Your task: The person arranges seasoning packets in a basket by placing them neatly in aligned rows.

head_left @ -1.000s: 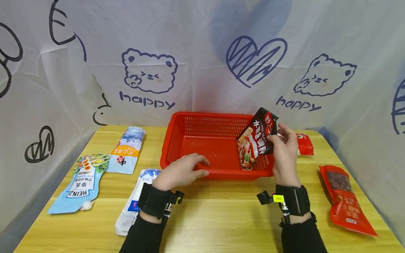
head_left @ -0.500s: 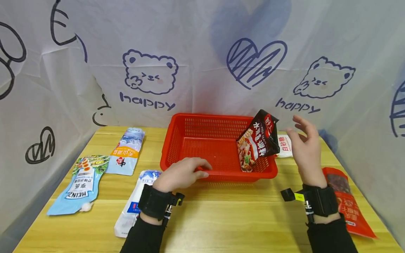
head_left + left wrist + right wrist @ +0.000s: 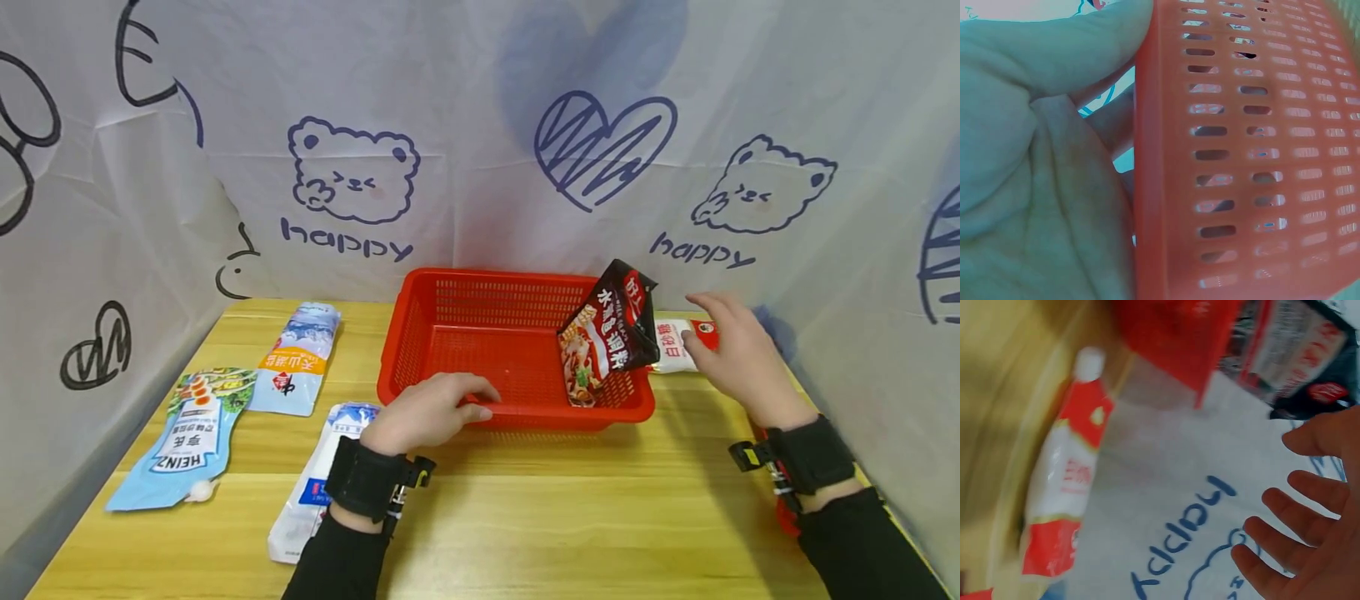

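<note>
My left hand holds the near rim of the red plastic basket, its fingers curved over the edge; the left wrist view shows the palm against the perforated basket wall. A black seasoning packet leans upright in the basket's right end, its top sticking out above the rim. To the right of the basket, my right hand hovers with spread fingers and nothing in it. Partly behind that hand lies a red-and-white sugar bag, shown with a white cap in the right wrist view.
On the left of the wooden table lie a light-blue Heinz pouch, a blue-and-orange salt bag and a white salt bag. My right forearm mostly hides a red bag. A printed white cloth closes off the back and sides.
My right hand has let go of the black packet and moved right, over beside the sugar bag. The packet stays leaning in the basket. My left hand keeps its place on the rim.
</note>
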### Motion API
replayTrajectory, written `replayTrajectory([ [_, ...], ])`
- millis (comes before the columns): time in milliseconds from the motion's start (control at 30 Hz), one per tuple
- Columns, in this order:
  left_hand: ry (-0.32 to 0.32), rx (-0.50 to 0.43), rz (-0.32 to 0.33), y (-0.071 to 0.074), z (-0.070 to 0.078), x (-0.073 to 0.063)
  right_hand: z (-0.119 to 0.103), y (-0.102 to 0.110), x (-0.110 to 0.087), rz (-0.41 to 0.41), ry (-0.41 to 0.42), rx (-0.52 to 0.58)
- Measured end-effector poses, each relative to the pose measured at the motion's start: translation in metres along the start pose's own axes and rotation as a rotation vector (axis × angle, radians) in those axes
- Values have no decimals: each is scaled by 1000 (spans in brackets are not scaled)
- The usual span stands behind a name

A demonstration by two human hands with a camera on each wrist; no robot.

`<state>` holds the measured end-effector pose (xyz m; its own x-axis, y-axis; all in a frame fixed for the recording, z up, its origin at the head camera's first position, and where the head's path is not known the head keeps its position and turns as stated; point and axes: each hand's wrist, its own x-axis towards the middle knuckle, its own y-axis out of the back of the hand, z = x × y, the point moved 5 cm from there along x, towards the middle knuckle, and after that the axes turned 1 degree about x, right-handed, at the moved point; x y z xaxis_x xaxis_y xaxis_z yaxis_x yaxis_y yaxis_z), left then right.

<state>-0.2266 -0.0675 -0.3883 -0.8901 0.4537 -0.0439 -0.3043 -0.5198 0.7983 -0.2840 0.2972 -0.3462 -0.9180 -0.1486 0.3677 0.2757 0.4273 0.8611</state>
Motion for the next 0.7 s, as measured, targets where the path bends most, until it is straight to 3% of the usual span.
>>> replayTrajectory([
  [167, 2, -2, 3, -1, 0, 0, 12, -18, 0, -76, 63, -112],
  [700, -3, 6, 2, 0, -1, 0, 62, -86, 5, -295, 87, -340],
])
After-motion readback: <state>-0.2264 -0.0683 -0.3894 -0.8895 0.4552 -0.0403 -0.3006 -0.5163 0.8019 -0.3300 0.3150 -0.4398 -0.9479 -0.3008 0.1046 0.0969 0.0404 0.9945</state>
